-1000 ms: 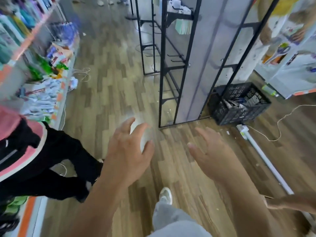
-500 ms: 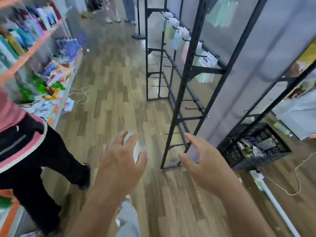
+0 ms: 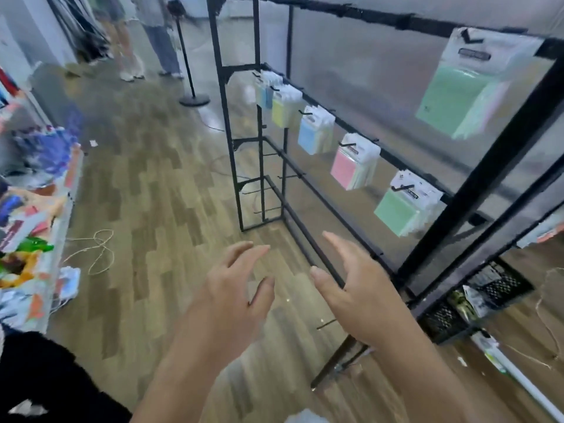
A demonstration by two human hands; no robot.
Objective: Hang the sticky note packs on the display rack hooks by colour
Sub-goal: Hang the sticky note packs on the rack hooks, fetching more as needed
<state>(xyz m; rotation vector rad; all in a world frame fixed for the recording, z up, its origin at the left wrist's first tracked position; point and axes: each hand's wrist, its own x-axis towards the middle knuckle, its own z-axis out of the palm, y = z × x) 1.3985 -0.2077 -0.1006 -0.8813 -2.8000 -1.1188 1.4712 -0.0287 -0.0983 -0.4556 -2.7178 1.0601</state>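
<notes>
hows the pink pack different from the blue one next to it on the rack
Colour: the pink pack has a pink front, the blue pack a blue one. Place: the blue pack hangs farther off, beside a yellow pack; the pink pack nearer, beside a green pack. Both are white-topped and hang on one rail.

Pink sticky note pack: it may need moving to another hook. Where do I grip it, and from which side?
Probably pinch the pink sticky note pack by its pink block's side edges, from the aisle side. It hangs by its white header on a hook whose prong points toward the aisle, so it slides off that way.
</notes>
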